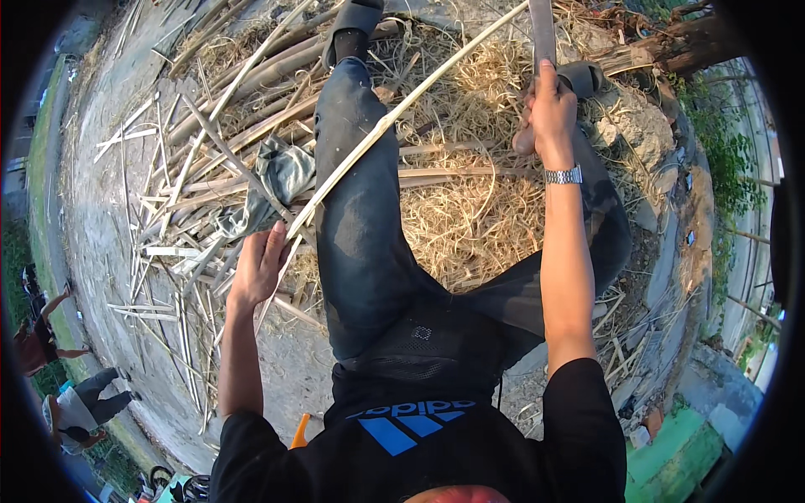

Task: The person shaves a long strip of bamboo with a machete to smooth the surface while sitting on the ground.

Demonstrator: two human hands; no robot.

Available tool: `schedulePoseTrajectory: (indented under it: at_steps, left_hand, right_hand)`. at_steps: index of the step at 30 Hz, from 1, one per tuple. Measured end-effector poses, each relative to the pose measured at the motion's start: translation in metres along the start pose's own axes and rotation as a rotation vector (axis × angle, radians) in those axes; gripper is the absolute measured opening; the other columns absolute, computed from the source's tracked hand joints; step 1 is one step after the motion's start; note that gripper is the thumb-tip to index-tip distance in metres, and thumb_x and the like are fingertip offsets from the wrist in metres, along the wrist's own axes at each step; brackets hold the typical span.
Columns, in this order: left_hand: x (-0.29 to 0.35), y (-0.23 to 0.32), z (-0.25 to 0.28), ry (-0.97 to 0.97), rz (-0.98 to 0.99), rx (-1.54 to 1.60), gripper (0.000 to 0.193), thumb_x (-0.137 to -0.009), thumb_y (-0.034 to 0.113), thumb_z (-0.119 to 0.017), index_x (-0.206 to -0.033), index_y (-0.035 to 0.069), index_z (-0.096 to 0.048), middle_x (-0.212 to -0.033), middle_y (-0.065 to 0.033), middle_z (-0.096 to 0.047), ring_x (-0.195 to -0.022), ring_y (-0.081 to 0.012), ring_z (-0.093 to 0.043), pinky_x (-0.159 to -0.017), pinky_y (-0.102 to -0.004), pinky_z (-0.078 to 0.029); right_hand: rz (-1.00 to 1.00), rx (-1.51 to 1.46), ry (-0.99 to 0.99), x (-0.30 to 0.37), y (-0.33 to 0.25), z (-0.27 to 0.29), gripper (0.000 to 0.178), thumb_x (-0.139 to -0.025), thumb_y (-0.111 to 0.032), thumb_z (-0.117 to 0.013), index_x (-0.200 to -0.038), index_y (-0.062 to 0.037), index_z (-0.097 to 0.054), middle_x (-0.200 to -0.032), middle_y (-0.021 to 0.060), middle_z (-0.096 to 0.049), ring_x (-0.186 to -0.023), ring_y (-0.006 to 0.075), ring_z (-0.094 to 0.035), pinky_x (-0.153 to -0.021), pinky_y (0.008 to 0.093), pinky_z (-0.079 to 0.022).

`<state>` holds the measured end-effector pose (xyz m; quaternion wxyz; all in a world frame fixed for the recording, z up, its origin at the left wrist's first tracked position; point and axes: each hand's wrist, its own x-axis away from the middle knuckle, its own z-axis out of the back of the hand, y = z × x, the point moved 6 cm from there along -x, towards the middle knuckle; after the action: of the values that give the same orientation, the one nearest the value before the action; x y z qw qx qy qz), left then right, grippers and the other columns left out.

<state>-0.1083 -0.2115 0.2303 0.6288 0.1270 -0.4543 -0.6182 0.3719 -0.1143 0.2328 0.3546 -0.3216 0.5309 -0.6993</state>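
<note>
Left hand (258, 267) grips pale strip (386, 126), right hand (551, 115) knife (543, 33); shavings (474, 230) litter grey ground (99, 210).

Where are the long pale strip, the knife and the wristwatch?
Long pale strip (384, 124): head view, on the knot partway along it.
Knife (543, 38): head view, on the flat of its blade.
Wristwatch (563, 175): head view, on its silver band.
</note>
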Motion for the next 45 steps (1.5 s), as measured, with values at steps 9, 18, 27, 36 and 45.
schedulePoseTrajectory:
  at_steps: [9, 18, 27, 36, 45]
  left_hand:
    - [0.003, -0.029, 0.001, -0.127, 0.034, 0.139, 0.065, -0.113, 0.044, -0.033, -0.065, 0.003, -0.048, -0.055, -0.0029, -0.042, -0.050, -0.0137, -0.036, -0.050, -0.0344, -0.030]
    - [-0.009, 0.011, 0.013, 0.111, -0.228, -0.250, 0.055, -0.111, 0.027, -0.039, -0.067, -0.004, -0.050, -0.053, -0.0159, -0.045, -0.047, -0.0277, -0.038, -0.051, -0.0447, -0.033]
    - [-0.008, 0.031, 0.000, 0.117, -0.293, -0.311, 0.049, -0.111, 0.024, -0.042, -0.071, -0.003, -0.054, -0.057, -0.0169, -0.049, -0.049, -0.0296, -0.044, -0.052, -0.0430, -0.035]
    - [-0.006, 0.040, -0.018, 0.132, -0.223, -0.152, 0.054, -0.111, 0.028, -0.040, -0.069, -0.005, -0.051, -0.054, -0.0147, -0.045, -0.049, -0.0245, -0.036, -0.051, -0.0422, -0.033]
    - [0.025, 0.024, 0.001, 0.130, -0.195, -0.326, 0.037, -0.101, 0.032, -0.063, -0.081, 0.002, -0.057, -0.058, -0.0154, -0.053, -0.050, -0.0322, -0.052, -0.052, -0.0406, -0.040]
  right_hand:
    - [0.318, 0.290, -0.496, 0.125, -0.002, -0.048, 0.058, -0.102, -0.054, -0.056, -0.069, -0.0079, -0.062, -0.047, -0.0027, -0.041, -0.042, 0.0122, -0.040, -0.042, 0.0326, -0.028]
    - [0.022, 0.087, 0.070, -0.077, -0.021, 0.094, 0.052, -0.098, -0.055, -0.060, -0.076, -0.0085, -0.058, -0.056, -0.0043, -0.049, -0.042, 0.0058, -0.046, -0.040, 0.0273, -0.038]
    - [0.371, 0.342, -0.592, 0.164, -0.005, -0.049, 0.056, -0.100, -0.050, -0.062, -0.065, -0.0059, -0.056, -0.049, 0.0040, -0.048, -0.043, 0.0180, -0.047, -0.044, 0.0367, -0.036]
    - [0.097, 0.193, -0.232, 0.092, 0.002, -0.041, 0.060, -0.105, -0.054, -0.051, -0.062, -0.0115, -0.054, -0.046, -0.0040, -0.046, -0.038, 0.0103, -0.045, -0.037, 0.0325, -0.031]
    - [0.052, 0.158, -0.365, 0.152, 0.006, -0.051, 0.048, -0.105, -0.041, -0.057, -0.076, -0.0032, -0.062, -0.052, -0.0018, -0.044, -0.047, 0.0094, -0.042, -0.046, 0.0334, -0.032]
